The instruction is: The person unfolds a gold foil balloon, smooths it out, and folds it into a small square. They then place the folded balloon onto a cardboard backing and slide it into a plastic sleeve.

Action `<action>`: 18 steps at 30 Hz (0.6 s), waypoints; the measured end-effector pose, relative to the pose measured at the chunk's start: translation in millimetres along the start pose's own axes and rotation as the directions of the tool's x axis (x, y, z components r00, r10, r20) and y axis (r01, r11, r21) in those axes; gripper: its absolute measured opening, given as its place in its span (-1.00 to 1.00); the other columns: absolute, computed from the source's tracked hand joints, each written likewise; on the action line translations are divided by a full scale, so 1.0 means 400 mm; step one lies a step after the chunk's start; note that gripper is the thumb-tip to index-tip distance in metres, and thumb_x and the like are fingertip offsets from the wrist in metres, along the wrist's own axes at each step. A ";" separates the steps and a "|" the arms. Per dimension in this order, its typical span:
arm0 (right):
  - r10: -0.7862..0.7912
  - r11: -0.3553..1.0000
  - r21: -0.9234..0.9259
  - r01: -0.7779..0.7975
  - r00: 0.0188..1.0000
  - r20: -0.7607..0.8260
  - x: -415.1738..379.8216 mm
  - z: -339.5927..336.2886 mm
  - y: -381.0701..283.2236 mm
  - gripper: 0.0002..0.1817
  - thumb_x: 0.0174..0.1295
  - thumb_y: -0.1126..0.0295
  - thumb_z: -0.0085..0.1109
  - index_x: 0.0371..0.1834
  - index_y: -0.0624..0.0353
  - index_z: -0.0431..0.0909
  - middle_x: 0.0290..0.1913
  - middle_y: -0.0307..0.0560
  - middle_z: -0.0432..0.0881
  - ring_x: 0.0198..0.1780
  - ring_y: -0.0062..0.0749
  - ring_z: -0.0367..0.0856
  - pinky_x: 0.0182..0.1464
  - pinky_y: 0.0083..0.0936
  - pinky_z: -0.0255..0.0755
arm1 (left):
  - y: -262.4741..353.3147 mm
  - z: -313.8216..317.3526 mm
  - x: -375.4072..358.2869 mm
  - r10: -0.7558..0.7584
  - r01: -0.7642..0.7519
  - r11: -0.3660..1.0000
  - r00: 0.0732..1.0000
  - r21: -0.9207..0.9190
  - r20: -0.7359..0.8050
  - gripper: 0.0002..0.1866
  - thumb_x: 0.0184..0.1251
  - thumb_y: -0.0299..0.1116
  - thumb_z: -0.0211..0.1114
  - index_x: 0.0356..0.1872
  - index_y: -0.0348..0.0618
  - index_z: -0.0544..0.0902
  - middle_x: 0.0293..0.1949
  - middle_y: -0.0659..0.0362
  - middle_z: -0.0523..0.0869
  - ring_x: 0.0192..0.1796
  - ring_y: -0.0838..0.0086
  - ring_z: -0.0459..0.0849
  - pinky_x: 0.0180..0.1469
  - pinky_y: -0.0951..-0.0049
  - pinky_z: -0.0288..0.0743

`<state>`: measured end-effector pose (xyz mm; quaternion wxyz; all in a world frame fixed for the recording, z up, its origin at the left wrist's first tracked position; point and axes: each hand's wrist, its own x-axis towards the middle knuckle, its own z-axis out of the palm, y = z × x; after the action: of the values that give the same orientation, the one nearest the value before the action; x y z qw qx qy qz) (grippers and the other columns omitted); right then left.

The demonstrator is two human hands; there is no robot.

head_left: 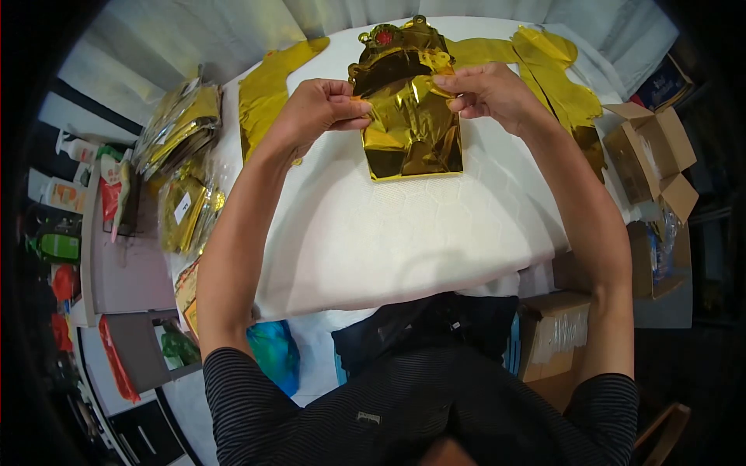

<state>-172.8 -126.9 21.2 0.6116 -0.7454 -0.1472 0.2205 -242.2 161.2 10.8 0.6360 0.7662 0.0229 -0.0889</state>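
Note:
A shiny gold foil piece [412,132], shaped like a flat bag with a scalloped, crown-like top, is held over the far part of the white-covered table [404,241]. A red oval [384,36] decorates its upper part. My left hand [330,106] pinches its left edge between thumb and fingers. On the opposite edge, my right hand [488,95] grips the foil the same way. The piece's straight lower end points toward me. Flat gold sheets lie on the table to the left [268,97] and right [544,70].
Plastic-wrapped gold packs [183,128] are stacked at the left, with a labelled gold pack [185,210] nearer me. An open cardboard box [653,151] stands at the right. Another cardboard box [552,334] and a blue plastic bag [273,353] sit below the table edge.

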 end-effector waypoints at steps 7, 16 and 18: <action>-0.443 0.887 -0.157 0.434 0.896 -0.027 -0.131 0.006 -0.018 -0.79 0.43 0.30 0.32 -0.17 0.24 0.78 -0.31 -0.13 0.78 -0.29 -0.47 0.77 -0.14 -0.52 0.66 | 0.067 0.043 -0.155 0.504 -0.399 0.778 0.857 0.485 -0.103 -0.96 0.36 -0.64 0.37 -0.23 -0.37 0.75 -0.33 0.15 0.85 -0.25 0.61 0.79 -0.15 0.52 0.68; -0.709 0.482 -0.510 0.713 0.659 0.251 -0.441 0.084 0.254 -0.73 -0.05 0.62 0.48 -0.22 0.20 0.79 -0.08 -0.02 0.82 -0.13 -0.14 0.79 -0.17 -0.42 0.69 | -0.185 0.197 -0.419 0.666 -0.688 0.431 0.679 0.585 0.308 -0.55 0.04 -0.76 0.28 -0.01 -0.21 0.77 0.09 0.02 0.83 0.19 0.16 0.80 0.17 0.29 0.75; -0.725 0.329 -0.621 0.712 0.611 0.317 -0.474 0.092 0.280 -0.74 -0.07 0.62 0.48 -0.24 0.19 0.77 -0.07 -0.06 0.81 -0.15 -0.13 0.77 -0.20 -0.41 0.68 | -0.211 0.220 -0.441 0.636 -0.683 0.457 0.699 0.570 0.328 -0.59 0.08 -0.72 0.29 -0.01 -0.23 0.77 0.09 0.00 0.82 0.20 0.14 0.79 0.17 0.28 0.75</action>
<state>-360.2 -211.7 -65.8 0.3169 -0.7746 -0.5259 -0.1517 -437.5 104.9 -57.3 0.3099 0.8815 -0.3293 0.1361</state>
